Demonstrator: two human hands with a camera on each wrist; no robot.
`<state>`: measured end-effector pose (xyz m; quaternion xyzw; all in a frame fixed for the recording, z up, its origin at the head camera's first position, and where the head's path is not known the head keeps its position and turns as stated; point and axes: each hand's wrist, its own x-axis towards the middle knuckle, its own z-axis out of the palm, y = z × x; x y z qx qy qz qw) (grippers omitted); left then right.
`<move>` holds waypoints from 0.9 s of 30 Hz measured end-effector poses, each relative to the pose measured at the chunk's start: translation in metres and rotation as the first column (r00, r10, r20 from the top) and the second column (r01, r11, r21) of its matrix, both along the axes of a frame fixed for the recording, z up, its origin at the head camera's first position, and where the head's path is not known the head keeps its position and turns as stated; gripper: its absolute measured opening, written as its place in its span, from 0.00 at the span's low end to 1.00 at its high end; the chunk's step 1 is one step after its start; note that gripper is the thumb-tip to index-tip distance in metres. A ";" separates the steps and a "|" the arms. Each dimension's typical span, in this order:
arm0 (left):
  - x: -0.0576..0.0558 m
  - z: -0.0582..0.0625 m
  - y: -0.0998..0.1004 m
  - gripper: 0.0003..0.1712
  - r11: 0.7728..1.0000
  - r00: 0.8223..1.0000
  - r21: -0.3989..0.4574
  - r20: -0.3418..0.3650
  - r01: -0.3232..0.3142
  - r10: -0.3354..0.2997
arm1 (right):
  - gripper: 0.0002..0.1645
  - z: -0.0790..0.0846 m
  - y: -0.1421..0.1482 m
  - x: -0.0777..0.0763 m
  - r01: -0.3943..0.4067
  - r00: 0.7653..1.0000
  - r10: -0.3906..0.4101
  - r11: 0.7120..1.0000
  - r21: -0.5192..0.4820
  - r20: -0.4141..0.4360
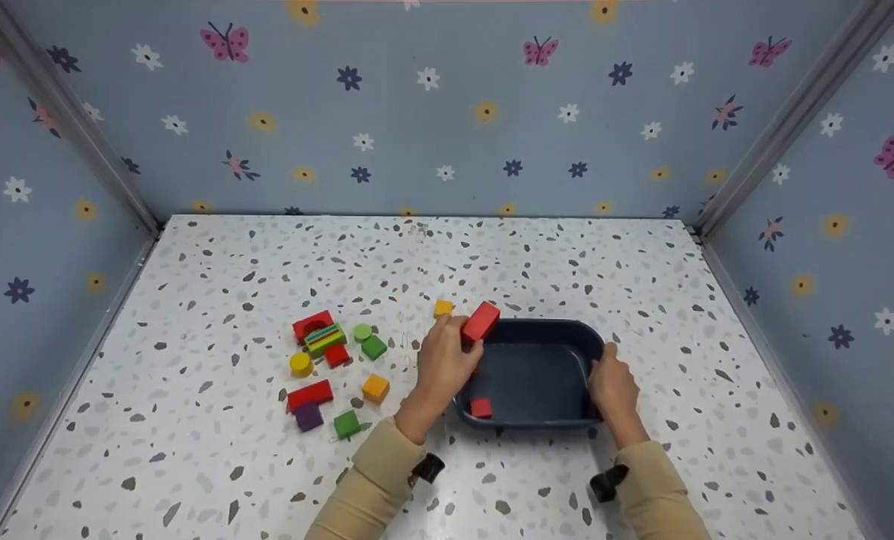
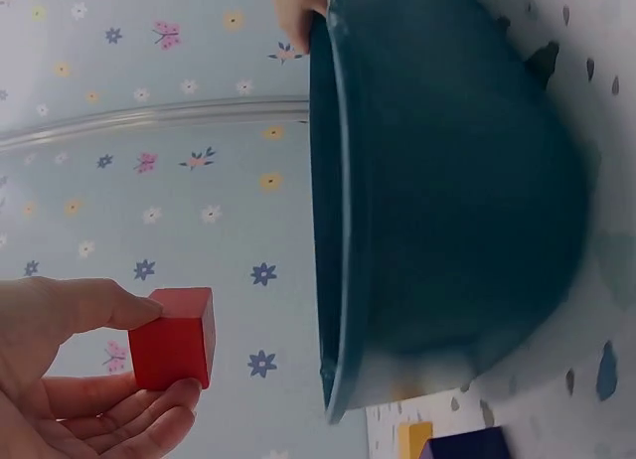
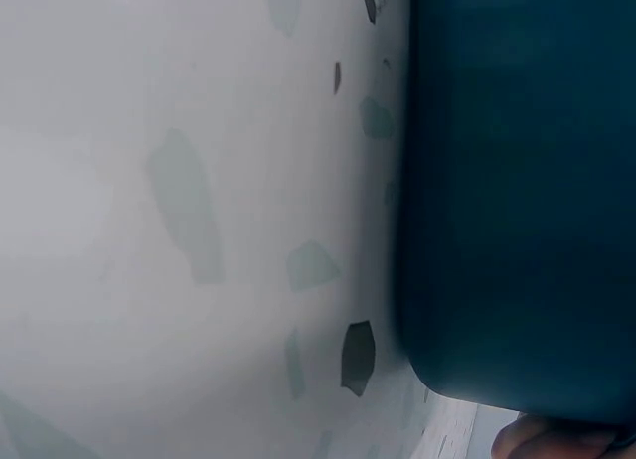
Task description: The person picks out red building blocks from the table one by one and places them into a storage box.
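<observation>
My left hand (image 1: 445,361) pinches a red rectangular block (image 1: 482,322) between thumb and fingers, above the left rim of a dark blue plastic basin (image 1: 541,382). In the left wrist view the same red block (image 2: 169,352) is held up clear of the basin's side (image 2: 447,191). A small red block (image 1: 481,407) lies in the basin's near left corner, and a bit of red shows beside my left hand, mostly hidden. With curled fingers my right hand (image 1: 614,384) grips the basin's right rim; in the right wrist view only its fingertips (image 3: 547,439) show.
Left of the basin lie several loose blocks, among them a red arch (image 1: 313,324), a yellow cylinder (image 1: 301,364), an orange cube (image 1: 376,388), a purple cube (image 1: 308,416) and a green cube (image 1: 347,424). A yellow block (image 1: 442,308) sits behind my left hand. Flowered walls enclose the speckled tabletop (image 1: 229,450).
</observation>
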<state>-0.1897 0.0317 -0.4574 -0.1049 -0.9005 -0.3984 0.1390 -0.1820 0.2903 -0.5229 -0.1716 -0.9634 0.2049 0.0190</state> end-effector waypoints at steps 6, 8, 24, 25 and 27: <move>0.004 -0.011 0.008 0.17 1.000 0.999 0.010 -0.031 0.019 -0.019 | 0.13 0.001 -0.001 0.001 -0.011 1.000 0.011 1.000 0.011 -0.007; 0.005 -0.014 0.010 0.16 1.000 0.999 0.010 -0.031 0.026 -0.026 | 0.13 0.001 -0.002 0.001 -0.009 1.000 0.010 1.000 0.011 -0.006; 0.003 -0.040 0.027 0.15 0.992 0.996 -0.124 0.084 0.037 -0.027 | 0.14 0.002 -0.002 0.000 0.017 1.000 -0.017 1.000 0.008 0.012; 0.002 -0.041 0.027 0.14 0.991 0.996 -0.132 0.082 0.038 -0.028 | 0.14 0.002 -0.002 0.000 0.016 1.000 -0.016 1.000 0.008 0.012; 0.001 -0.044 0.029 0.11 0.988 0.996 -0.150 0.081 0.039 -0.027 | 0.14 0.002 -0.002 0.000 0.015 1.000 -0.015 1.000 0.008 0.014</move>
